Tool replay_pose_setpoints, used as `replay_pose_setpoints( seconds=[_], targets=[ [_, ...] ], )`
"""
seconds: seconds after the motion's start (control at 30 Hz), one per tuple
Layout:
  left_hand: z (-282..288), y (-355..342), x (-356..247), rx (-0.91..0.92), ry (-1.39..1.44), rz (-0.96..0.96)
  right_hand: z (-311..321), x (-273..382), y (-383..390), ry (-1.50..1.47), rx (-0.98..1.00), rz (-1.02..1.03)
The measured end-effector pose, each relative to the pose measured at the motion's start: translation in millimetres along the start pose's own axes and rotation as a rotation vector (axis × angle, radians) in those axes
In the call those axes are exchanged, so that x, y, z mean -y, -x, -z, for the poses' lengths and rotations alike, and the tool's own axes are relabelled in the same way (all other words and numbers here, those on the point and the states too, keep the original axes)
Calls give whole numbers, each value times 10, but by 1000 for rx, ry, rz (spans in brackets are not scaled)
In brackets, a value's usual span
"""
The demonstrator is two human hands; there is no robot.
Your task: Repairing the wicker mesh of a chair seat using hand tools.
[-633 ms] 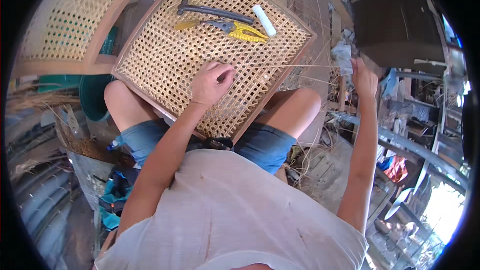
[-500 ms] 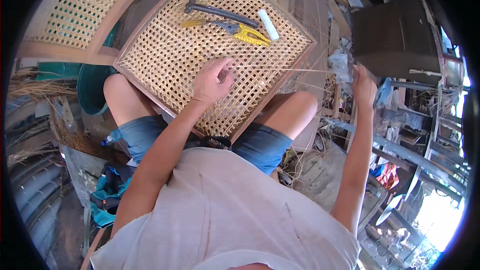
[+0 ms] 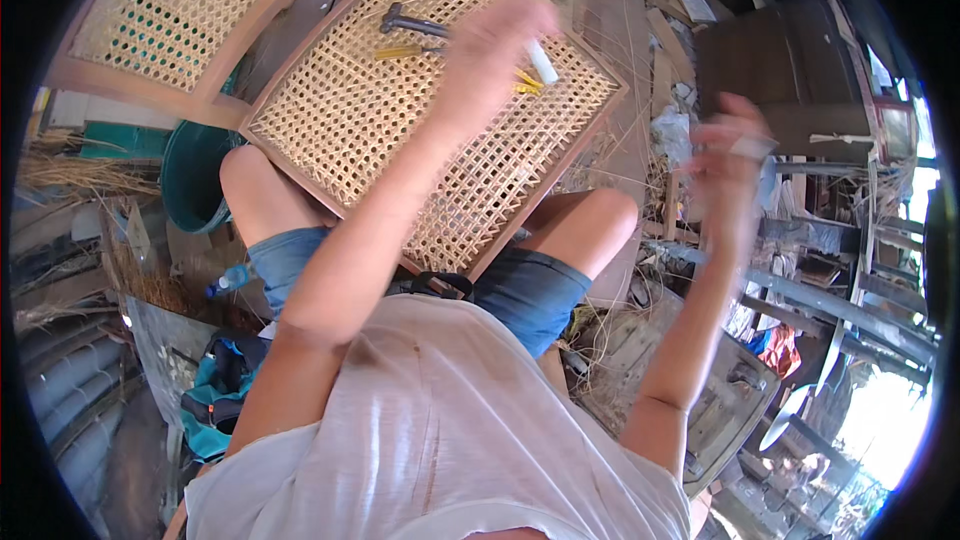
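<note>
A wood-framed woven cane panel (image 3: 360,130) rests tilted on my bare knees. My left hand (image 3: 492,45) is lifted above its far part and is motion-blurred, so its grip is unclear. My right hand (image 3: 725,155) is raised off to the right past the panel's edge, also blurred, with something pale by its fingers. On the panel's far end lie a dark hammer (image 3: 408,22), a yellow-handled tool (image 3: 395,52), yellow-handled cutters (image 3: 522,82) partly behind my left hand, and a white cylinder (image 3: 542,62).
A second cane panel in a wooden frame (image 3: 170,10) leans at the upper left. A green bucket (image 3: 190,180) stands by my left knee, a teal bag (image 3: 220,390) lies lower left. A dark box (image 3: 770,70), planks and loose cane strands crowd the right side.
Both hands have swung upward fast: the left left the weave and rose toward the tools, the right lifted and turned. The taut strand between them no longer shows.
</note>
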State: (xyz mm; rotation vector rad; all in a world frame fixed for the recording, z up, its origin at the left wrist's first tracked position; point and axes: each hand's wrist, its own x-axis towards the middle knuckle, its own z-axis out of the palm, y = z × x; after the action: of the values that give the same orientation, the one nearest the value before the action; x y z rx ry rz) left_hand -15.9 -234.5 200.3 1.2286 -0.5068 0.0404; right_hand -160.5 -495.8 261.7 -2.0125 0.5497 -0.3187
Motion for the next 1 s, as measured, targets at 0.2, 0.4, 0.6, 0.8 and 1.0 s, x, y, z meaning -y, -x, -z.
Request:
replay_pose_setpoints(
  seconds=[0.2,0.4,0.6,0.8,1.0],
  targets=[
    [363,-202,-537,-15,-106,-189,-1777,-815,402,452,711,44],
    [296,126,182,535,-1046,251,-1479,-774,465,642,726,193],
    [408,355,837,653,-1162,417,-1386,-800,86,866,473,185],
    [383,380,884,588,-1191,427,-1695,-725,-46,977,494,199],
    [260,360,911,514,-1237,402,-1891,-709,-53,983,469,152]
  ],
)
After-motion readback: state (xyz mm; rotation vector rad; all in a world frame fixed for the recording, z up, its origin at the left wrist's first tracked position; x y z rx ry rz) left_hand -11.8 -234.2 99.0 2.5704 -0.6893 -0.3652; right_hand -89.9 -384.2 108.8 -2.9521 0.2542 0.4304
